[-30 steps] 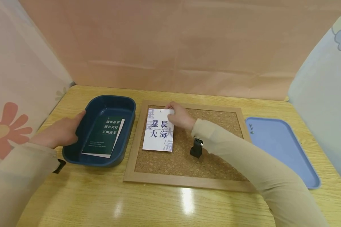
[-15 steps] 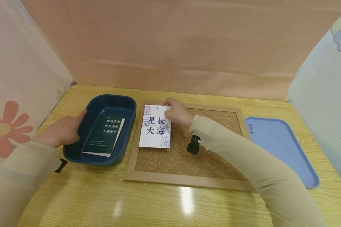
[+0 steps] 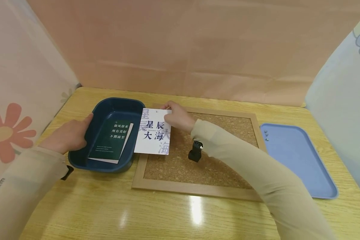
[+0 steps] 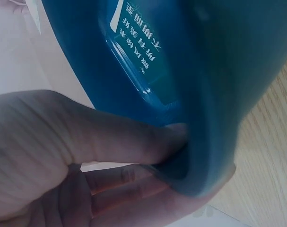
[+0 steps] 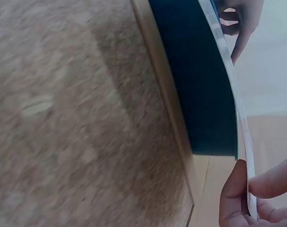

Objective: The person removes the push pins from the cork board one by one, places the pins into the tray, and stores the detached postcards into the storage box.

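A white card (image 3: pixel 151 143) with large dark blue characters hangs over the left edge of the corkboard (image 3: pixel 198 166) and the right rim of the dark blue bin. My right hand (image 3: pixel 180 118) pinches its upper right edge between thumb and fingers; the right wrist view shows the card (image 5: pixel 230 71) edge-on. My left hand (image 3: pixel 70 136) grips the left wall of the bin (image 3: pixel 117 102), thumb inside and fingers outside, as the left wrist view shows on the rim (image 4: pixel 200 156). Inside the bin lies a dark green card (image 3: pixel 108 141) over a white one.
On the right stands a light blue tray (image 3: pixel 297 160) with several small pins (image 3: pixel 266 135) near its left edge. All of it rests on a wooden table (image 3: pixel 162 216), with a paper-covered wall (image 3: pixel 192 50) behind.
My right hand has carried the white card left, from above the corkboard to the bin's right rim. My left hand keeps its grip on the bin.
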Available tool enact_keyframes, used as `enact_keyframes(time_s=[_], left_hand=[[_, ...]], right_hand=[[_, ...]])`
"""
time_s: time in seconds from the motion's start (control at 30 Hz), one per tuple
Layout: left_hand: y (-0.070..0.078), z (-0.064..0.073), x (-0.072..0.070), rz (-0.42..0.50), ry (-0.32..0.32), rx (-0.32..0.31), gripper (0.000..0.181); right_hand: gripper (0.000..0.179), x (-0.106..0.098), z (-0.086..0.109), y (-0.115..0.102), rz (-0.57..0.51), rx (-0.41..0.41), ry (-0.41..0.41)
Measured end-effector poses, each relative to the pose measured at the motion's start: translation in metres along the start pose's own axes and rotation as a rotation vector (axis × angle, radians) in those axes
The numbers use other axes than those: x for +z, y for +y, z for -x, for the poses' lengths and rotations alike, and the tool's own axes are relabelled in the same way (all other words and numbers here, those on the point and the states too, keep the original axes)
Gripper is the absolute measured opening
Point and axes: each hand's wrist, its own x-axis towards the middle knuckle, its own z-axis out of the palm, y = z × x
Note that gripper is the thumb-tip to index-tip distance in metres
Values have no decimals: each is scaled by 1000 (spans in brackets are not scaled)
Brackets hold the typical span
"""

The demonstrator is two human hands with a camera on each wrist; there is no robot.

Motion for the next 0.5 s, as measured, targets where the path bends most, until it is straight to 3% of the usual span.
enact_keyframes(time_s=[0.5], left_hand=[[4,-3,1,6,3,-19,87]], right_hand=[[43,16,-10,-23,55,-50,-9]])
